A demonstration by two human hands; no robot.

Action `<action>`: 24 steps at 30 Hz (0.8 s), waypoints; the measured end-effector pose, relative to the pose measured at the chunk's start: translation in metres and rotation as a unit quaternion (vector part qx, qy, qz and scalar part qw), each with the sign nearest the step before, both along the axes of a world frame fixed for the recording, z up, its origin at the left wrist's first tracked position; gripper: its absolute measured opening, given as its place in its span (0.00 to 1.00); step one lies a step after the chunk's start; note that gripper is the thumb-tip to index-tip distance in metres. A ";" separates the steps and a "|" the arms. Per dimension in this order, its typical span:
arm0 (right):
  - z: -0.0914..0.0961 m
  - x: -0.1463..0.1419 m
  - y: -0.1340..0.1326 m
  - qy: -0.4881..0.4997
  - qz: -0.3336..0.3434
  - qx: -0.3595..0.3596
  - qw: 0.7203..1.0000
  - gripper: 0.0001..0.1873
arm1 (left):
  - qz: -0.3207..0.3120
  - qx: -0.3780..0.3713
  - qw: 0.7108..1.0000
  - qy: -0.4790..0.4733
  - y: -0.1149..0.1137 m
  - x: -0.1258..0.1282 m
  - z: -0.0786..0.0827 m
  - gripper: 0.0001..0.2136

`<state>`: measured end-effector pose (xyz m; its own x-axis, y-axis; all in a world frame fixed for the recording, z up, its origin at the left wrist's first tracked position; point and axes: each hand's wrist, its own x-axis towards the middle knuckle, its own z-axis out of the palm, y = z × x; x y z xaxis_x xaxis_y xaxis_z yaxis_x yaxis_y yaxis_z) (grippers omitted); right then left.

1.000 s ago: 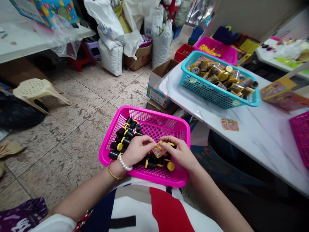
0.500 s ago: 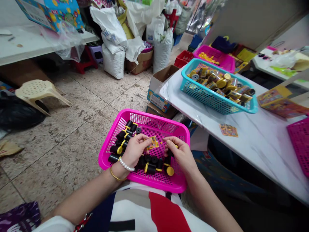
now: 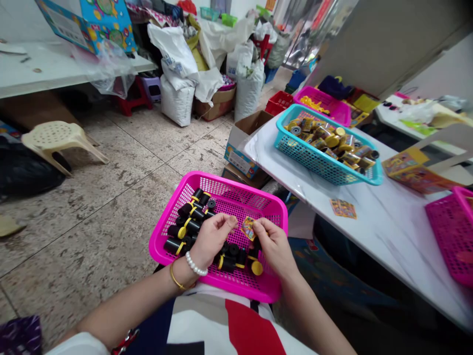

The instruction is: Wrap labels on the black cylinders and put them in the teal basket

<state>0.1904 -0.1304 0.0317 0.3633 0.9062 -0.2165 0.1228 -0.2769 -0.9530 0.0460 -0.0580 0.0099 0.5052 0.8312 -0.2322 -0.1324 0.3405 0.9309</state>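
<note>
A pink basket [image 3: 218, 279] rests at my lap, holding several black cylinders [image 3: 192, 226] with yellow rims or caps. Over its middle, my left hand [image 3: 214, 236] is closed in a pinch; whatever lies between its fingertips is too small to make out. Facing it, my right hand [image 3: 272, 246] grips a small yellow printed sticker [image 3: 248, 228] between thumb and fingers. The curled fingers of that hand hide whatever else may be in the palm. Below it, one cylinder shows a round yellow cap [image 3: 256, 267].
On the white table [image 3: 295, 185] at right stand a turquoise basket [image 3: 318, 159] of labelled cylinders and a pink basket [image 3: 449, 241]. Another printed sticker piece [image 3: 343, 208] lies near the table edge. A cream stool [image 3: 55, 135] and white sacks [image 3: 177, 101] stand on the floor.
The printed sticker has passed from my left hand to my right. My left fingertips are now pinched together, and the camera view has shifted slightly.
</note>
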 end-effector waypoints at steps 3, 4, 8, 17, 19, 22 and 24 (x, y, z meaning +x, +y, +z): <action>0.003 0.004 0.001 -0.067 0.042 0.006 0.997 0.15 | 0.006 0.024 1.000 0.006 0.003 -0.003 0.004 0.13; 0.003 0.004 0.001 -0.081 0.048 0.006 0.996 0.14 | 0.010 0.034 0.999 0.009 0.004 -0.004 0.005 0.12; 0.001 0.000 0.002 -0.117 0.067 0.012 0.991 0.14 | 0.013 0.075 0.997 0.023 0.002 -0.004 0.009 0.11; -0.001 0.002 0.005 -0.224 0.075 0.061 0.970 0.10 | 0.003 0.086 0.995 0.044 0.004 -0.007 0.010 0.09; -0.001 0.002 0.006 -0.227 0.079 0.062 0.969 0.10 | 0.010 0.084 0.996 0.041 0.005 -0.006 0.009 0.10; 0.001 0.003 0.006 -0.242 0.084 0.074 0.964 0.13 | 0.003 0.050 0.999 0.014 0.006 -0.004 0.008 0.11; 0.001 0.003 0.007 -0.234 0.082 0.075 0.966 0.15 | -0.011 0.020 1.000 -0.009 0.006 -0.003 0.006 0.10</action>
